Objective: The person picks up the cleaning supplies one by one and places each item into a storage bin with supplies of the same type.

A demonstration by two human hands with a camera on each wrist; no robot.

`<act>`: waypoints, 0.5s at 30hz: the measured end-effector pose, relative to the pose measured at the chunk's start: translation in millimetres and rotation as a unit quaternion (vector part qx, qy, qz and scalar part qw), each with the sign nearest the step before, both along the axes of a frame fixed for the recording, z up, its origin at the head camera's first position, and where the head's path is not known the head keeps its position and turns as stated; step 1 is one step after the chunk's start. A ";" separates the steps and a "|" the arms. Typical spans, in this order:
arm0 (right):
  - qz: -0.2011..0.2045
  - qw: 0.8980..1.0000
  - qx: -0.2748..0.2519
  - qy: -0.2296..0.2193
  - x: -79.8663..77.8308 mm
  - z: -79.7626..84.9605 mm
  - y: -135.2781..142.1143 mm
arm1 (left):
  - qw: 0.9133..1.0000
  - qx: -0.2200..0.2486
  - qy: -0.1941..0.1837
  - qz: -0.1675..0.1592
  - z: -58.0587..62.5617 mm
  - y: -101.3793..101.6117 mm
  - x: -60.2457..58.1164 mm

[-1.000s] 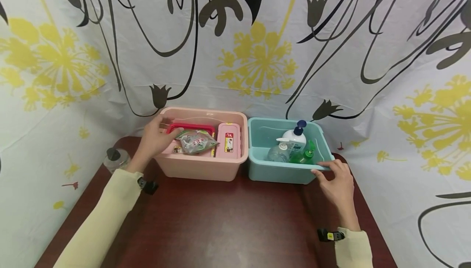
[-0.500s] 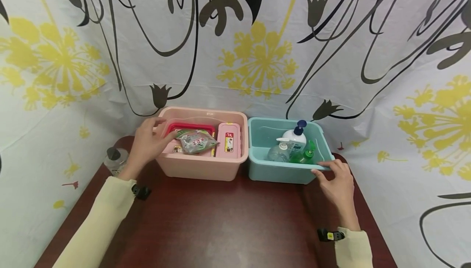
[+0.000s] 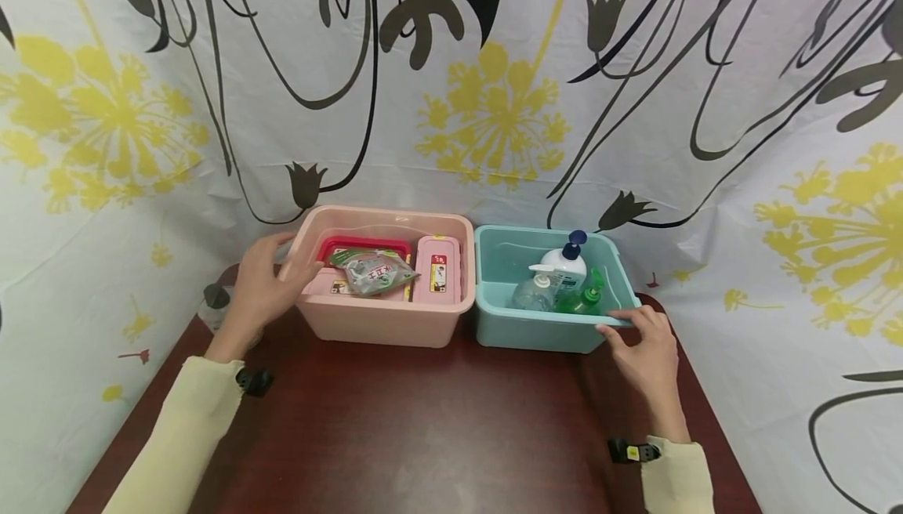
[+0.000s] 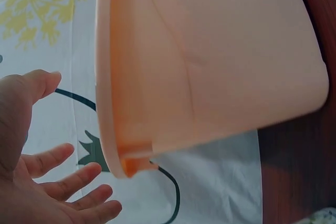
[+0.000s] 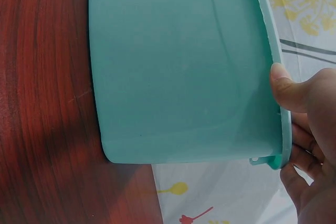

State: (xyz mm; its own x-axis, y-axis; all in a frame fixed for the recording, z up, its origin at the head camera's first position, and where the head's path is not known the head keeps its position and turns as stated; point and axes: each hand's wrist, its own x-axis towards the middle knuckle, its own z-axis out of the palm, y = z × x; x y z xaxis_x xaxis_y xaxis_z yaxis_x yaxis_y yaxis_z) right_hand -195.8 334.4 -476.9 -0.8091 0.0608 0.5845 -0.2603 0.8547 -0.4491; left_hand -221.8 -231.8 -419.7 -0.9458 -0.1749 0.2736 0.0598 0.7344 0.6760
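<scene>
My left hand (image 3: 266, 283) is spread beside the left end of the pink bin (image 3: 384, 326), holding nothing. In the left wrist view a gap shows between its fingers (image 4: 79, 179) and the bin's rim. Inside that bin lie a silver-green packet (image 3: 374, 271), a red-rimmed pink box (image 3: 331, 246) and a pink lidded box (image 3: 439, 271). My right hand (image 3: 647, 353) pinches the rim of the blue-green bin (image 3: 532, 334) at its front right corner, thumb on the near side. This bin holds a white pump bottle (image 3: 567, 263), a clear pump bottle (image 3: 534, 295) and a green bottle (image 3: 582, 300).
Both bins stand side by side at the back of the dark red-brown table (image 3: 423, 420). A clear bottle with a dark cap (image 3: 215, 302) stands at the left edge, partly hidden by my left hand. A flower-patterned cloth (image 3: 494, 130) hangs behind and at both sides.
My left hand has drawn back to the left, off the pink bin's rim and towards the dark-capped bottle. My right hand stays on the blue-green bin's rim.
</scene>
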 end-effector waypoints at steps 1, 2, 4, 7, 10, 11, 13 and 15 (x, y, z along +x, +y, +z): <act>0.000 1.000 0.001 0.001 0.0 0.2 -0.1 | 1.000 -0.005 0.003 0.000 -0.9 -2.1 0.8; 0.000 1.000 0.000 0.001 0.0 0.3 -0.2 | 1.000 -0.010 0.008 0.000 -1.8 -4.2 1.5; 0.000 1.000 0.000 0.003 0.2 0.5 -0.3 | 1.000 -0.021 0.016 0.000 -3.5 -8.5 2.9; -0.001 1.000 -0.001 0.004 0.5 0.8 -0.4 | 0.999 -0.032 0.025 0.000 -6.2 -14.7 5.3; -0.001 1.000 -0.002 0.004 0.7 0.6 -0.5 | 0.999 -0.040 0.030 0.003 -8.5 -20.3 8.4; -0.001 1.000 -0.001 0.003 0.7 0.5 -0.5 | 0.999 -0.039 0.031 0.003 -9.2 -22.2 9.5; -0.001 1.000 -0.001 0.003 0.7 0.2 -0.5 | 0.999 -0.041 0.034 0.005 -10.2 -25.5 11.5; -0.001 1.000 -0.001 0.002 0.9 0.2 -0.7 | 0.998 -0.042 0.042 0.007 -11.3 -29.1 13.2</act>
State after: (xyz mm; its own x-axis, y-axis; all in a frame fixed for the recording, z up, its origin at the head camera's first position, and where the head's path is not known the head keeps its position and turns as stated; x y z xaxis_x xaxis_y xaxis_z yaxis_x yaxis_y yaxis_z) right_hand -194.8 333.7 -476.7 -0.8070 0.0639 0.5871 -0.2600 0.8541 -0.4504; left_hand -208.6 -260.9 -431.0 -0.9168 -0.1605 0.3657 0.1029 0.7899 0.6045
